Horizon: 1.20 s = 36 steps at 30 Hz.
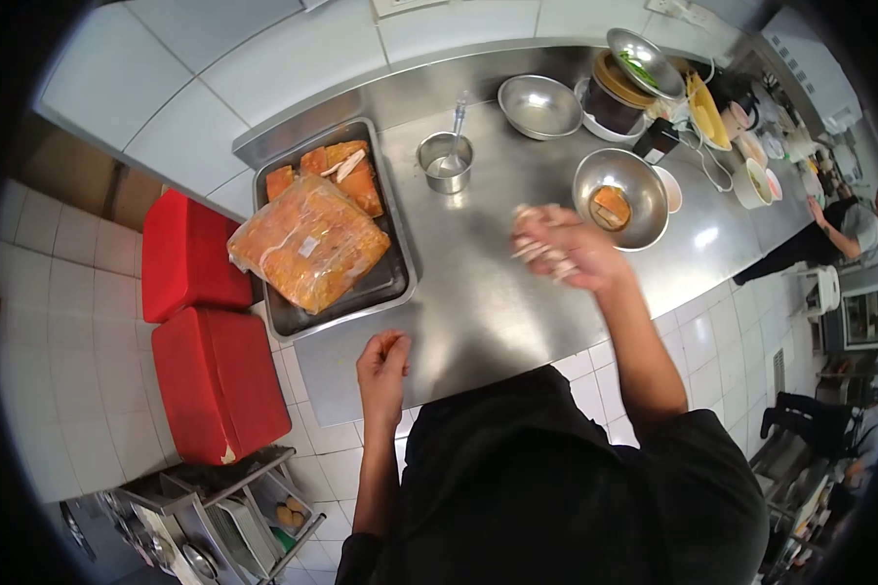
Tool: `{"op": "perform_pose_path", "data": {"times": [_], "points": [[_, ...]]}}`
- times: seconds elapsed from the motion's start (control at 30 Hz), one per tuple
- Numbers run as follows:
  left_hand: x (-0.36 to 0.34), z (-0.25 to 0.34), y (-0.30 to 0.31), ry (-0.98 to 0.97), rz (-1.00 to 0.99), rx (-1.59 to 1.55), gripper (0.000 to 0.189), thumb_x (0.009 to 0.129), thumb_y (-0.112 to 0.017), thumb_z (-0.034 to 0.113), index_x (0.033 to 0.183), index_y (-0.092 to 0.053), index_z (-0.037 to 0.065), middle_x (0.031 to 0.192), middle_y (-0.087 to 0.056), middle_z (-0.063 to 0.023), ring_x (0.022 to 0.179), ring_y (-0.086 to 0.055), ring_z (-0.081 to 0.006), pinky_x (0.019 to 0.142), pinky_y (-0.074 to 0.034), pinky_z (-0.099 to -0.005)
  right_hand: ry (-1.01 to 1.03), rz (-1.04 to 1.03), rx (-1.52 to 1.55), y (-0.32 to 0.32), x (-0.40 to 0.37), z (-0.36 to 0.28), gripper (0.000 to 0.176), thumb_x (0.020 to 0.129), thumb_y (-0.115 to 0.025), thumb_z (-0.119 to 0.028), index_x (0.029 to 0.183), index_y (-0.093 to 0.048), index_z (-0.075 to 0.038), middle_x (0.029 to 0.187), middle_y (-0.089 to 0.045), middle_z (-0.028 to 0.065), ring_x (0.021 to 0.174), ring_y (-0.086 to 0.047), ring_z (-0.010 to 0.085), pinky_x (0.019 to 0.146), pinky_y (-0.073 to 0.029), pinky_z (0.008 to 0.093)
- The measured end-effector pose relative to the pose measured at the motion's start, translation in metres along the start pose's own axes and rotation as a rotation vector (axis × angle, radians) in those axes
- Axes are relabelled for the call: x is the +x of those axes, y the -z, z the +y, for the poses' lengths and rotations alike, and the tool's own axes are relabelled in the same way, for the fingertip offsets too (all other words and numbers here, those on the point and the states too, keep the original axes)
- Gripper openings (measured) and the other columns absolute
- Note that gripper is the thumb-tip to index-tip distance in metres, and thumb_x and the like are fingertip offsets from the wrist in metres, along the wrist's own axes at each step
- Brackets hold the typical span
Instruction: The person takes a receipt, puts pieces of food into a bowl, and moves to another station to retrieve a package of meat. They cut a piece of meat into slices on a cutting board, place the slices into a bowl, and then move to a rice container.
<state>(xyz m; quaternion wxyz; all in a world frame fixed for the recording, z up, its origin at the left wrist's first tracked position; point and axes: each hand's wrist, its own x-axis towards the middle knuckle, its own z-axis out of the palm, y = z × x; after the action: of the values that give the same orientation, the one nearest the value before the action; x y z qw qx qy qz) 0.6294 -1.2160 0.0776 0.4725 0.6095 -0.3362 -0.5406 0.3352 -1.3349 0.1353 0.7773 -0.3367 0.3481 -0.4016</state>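
My right hand is closed around a bunch of pale strips of food, held over the steel counter and smeared by motion. Just beyond it stands a steel bowl with an orange-brown piece of food in it. My left hand hangs at the counter's front edge, fingers curled in, with nothing showing in it. Near that hand lies a deep metal tray. It holds a large plastic-wrapped block of orange food and loose orange slabs, with a few pale strips on top.
A steel pot with a ladle stands mid-counter. An empty steel bowl and stacked bowls with green vegetables are at the back. Red bins stand left of the counter. Another person works at the far right.
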Motion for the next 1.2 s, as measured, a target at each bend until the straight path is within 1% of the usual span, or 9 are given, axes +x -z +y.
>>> {"op": "perform_pose_path", "data": {"times": [0.13,0.3,0.43,0.63,0.87,0.97,1.07,1.17,1.2], "points": [[0.018,0.038,-0.061,-0.177,-0.248,0.165,0.025,0.091,-0.062,0.010,0.112,-0.062,-0.002,0.085,-0.058,0.0007,0.072,-0.051,-0.0077,0.065,-0.044,-0.0232,0.243,0.341,-0.019,0.048,-0.063,-0.051,0.023,0.095,-0.063,-0.021,0.105,-0.058,-0.001,0.089,-0.064,0.0067,0.068,-0.060,0.0094,0.051,-0.049,0.0204],[0.047,0.087,-0.193,-0.506,-0.635,0.377,0.027,0.090,-0.058,0.011,0.112,-0.060,-0.004,0.092,-0.063,-0.0078,0.076,-0.056,-0.0111,0.070,-0.046,-0.0275,0.390,0.425,0.125,0.111,-0.111,-0.071,0.021,0.094,-0.063,-0.018,0.104,-0.058,-0.001,0.091,-0.063,0.0091,0.068,-0.060,0.0118,0.049,-0.050,0.0218],[0.075,0.093,-0.296,-0.730,-0.744,0.593,0.021,0.087,-0.056,0.012,0.099,-0.060,-0.006,0.106,-0.066,-0.0201,0.087,-0.065,-0.0337,0.078,-0.050,-0.0405,0.409,0.503,0.185,0.130,-0.129,-0.068,0.021,0.093,-0.065,-0.017,0.105,-0.058,-0.001,0.090,-0.063,0.0092,0.066,-0.059,0.0125,0.050,-0.050,0.0222],[0.121,0.059,-0.362,-0.782,-0.851,1.004,0.034,0.077,-0.063,0.008,0.110,-0.067,-0.001,0.109,-0.064,-0.0200,0.103,-0.060,-0.0364,0.092,-0.046,-0.0440,0.386,0.551,0.232,0.153,-0.145,-0.061,0.021,0.094,-0.064,-0.022,0.102,-0.061,-0.002,0.088,-0.062,0.0067,0.065,-0.058,0.0102,0.051,-0.049,0.0213],[0.129,0.031,-0.360,-1.006,-0.764,1.243,0.065,0.066,-0.076,0.007,0.128,-0.058,0.007,0.125,-0.052,-0.0120,0.118,-0.050,-0.0321,0.098,-0.044,-0.0420,0.348,0.499,0.208,0.182,-0.147,-0.063,0.021,0.094,-0.064,-0.023,0.100,-0.061,-0.003,0.087,-0.062,0.0062,0.064,-0.057,0.0098,0.052,-0.049,0.0215],[0.119,0.042,-0.366,-1.005,-0.795,1.314,0.059,0.070,-0.073,0.004,0.127,-0.058,0.009,0.120,-0.051,-0.0127,0.113,-0.051,-0.0308,0.093,-0.046,-0.0429,0.340,0.465,0.217,0.187,-0.142,-0.064,0.021,0.095,-0.063,-0.023,0.100,-0.061,-0.004,0.087,-0.063,0.0061,0.064,-0.057,0.0097,0.052,-0.049,0.0216],[0.110,0.052,-0.358,-1.061,-0.662,1.180,0.063,0.066,-0.077,0.006,0.126,-0.056,0.006,0.125,-0.049,-0.0130,0.118,-0.048,-0.0327,0.097,-0.044,-0.0432,0.340,0.431,0.227,0.192,-0.141,-0.066,0.020,0.095,-0.063,-0.023,0.101,-0.060,-0.004,0.089,-0.062,0.0071,0.065,-0.056,0.0094,0.052,-0.048,0.0208],[0.107,0.067,-0.344,-1.046,-0.164,1.079,0.058,0.068,-0.077,0.008,0.122,-0.058,0.006,0.123,-0.054,-0.0135,0.116,-0.052,-0.0318,0.093,-0.046,-0.0433,0.346,0.472,0.241,0.196,-0.151,-0.062,0.019,0.095,-0.063,-0.022,0.102,-0.059,-0.005,0.090,-0.061,0.0081,0.068,-0.055,0.0088,0.052,-0.048,0.0200],[0.117,0.065,-0.340,-0.925,-0.186,1.098,0.055,0.069,-0.076,0.008,0.121,-0.058,0.005,0.119,-0.056,-0.0146,0.111,-0.055,-0.0322,0.091,-0.047,-0.0434,0.341,0.488,0.234,0.198,-0.153,-0.063,0.019,0.095,-0.063,-0.023,0.101,-0.059,-0.005,0.089,-0.062,0.0068,0.067,-0.056,0.0087,0.052,-0.048,0.0207]]}}
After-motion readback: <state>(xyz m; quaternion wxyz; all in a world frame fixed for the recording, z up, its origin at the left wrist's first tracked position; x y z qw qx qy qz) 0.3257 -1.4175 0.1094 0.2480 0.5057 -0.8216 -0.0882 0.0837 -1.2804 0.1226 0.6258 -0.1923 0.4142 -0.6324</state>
